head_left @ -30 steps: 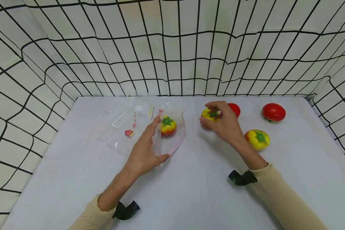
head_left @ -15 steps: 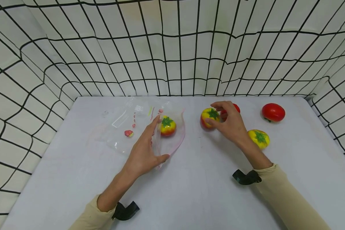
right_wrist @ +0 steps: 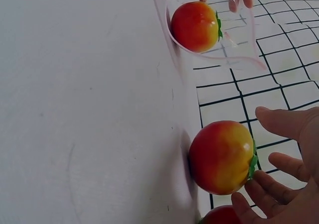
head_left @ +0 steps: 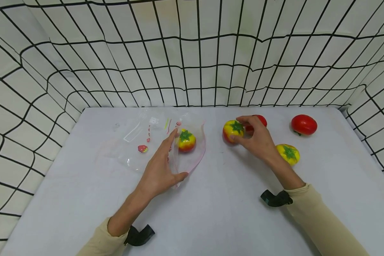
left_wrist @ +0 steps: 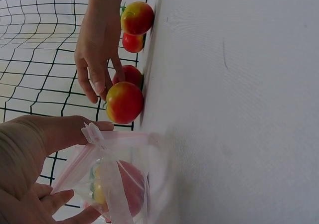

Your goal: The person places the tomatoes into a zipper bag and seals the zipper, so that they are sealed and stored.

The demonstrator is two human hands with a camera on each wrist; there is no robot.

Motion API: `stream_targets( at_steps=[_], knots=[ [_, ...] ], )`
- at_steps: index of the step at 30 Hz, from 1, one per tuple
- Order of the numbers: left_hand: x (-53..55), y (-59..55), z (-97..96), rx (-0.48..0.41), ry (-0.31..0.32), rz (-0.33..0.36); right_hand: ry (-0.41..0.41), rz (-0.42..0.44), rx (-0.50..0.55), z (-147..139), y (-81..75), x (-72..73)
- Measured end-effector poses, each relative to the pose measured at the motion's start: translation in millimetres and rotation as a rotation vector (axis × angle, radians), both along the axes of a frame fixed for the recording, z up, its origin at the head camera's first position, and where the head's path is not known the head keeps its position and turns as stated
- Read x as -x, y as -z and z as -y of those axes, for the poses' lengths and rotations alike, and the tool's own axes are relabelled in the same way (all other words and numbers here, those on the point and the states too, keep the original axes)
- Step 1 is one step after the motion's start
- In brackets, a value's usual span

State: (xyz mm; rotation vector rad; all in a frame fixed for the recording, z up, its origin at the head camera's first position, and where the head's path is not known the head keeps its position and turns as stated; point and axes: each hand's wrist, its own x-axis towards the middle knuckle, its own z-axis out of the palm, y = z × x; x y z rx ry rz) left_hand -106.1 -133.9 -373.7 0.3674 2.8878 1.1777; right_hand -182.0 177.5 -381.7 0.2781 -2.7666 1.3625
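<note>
On the white table, my left hand [head_left: 160,165] stretches thumb and fingers apart at the mouth of a clear plastic bag [head_left: 131,156] with pink edging and strawberry prints. Inside the bag sits a yellow-and-red toy fruit [head_left: 187,141] with green star-shaped leaves. To the right stands a similar toy fruit [head_left: 231,131], its leaves facing up. My right hand [head_left: 257,139] lies just right of this fruit, thumb and fingers apart around its leafy side; whether a fingertip touches it I cannot tell. In the right wrist view, nothing is gripped between the thumb [right_wrist: 281,122] and fingers.
A red toy tomato [head_left: 260,121] is partly hidden behind my right hand. Another red tomato [head_left: 304,124] lies farther right, and a yellow toy fruit [head_left: 288,154] rests beside my right wrist. Black wire netting [head_left: 200,53] before white cloth rises behind the table and along both sides.
My right hand has drawn back to the right from over the toy fruit, uncovering it. The fruit stands almost where it was. My left hand and the bag have hardly moved.
</note>
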Motion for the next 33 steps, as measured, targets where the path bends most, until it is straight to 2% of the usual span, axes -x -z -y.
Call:
stream_targets(
  at_steps=[19,29,33],
  knots=[
    [-1.0,1.8,0.8,-0.023,0.009,-0.002,-0.03,0.032,-0.054,2.3,10.6,2.9],
    [0.5,2.4,-0.8,-0.033,0.007,0.0,-0.093,0.054,-0.029,3.7,11.6,3.1],
    [0.1,2.9,0.0,-0.022,0.008,-0.006,-0.111,0.089,-0.01,5.1,12.7,1.4]
  ],
)
